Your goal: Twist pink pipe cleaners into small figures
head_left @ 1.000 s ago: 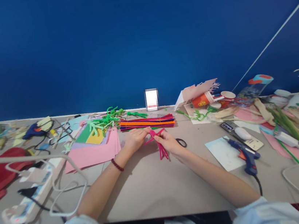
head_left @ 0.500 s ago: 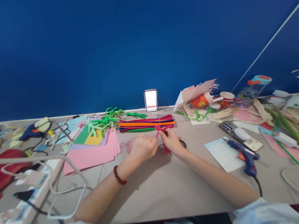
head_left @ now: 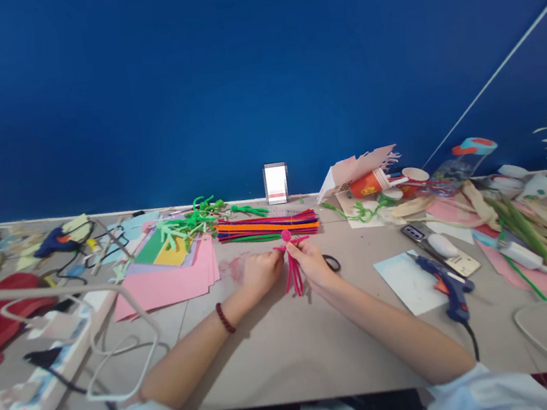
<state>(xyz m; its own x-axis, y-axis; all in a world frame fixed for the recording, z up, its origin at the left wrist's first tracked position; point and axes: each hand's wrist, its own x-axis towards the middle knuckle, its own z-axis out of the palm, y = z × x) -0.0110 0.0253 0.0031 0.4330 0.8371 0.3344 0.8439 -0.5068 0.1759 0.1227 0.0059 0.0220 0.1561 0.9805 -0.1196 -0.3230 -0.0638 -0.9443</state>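
Head-worn view, forward and down

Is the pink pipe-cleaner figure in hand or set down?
The pink figure is in hand: the right hand pinches its middle, the left hand holds one side.

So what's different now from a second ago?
Your left hand has come lower, towards you. The pink figure has turned more upright: its round top now shows above your fingers, and its strands hang almost straight down. Your right hand stays about where it was, still pinching it. The bundle and glue gun haven't visibly moved.
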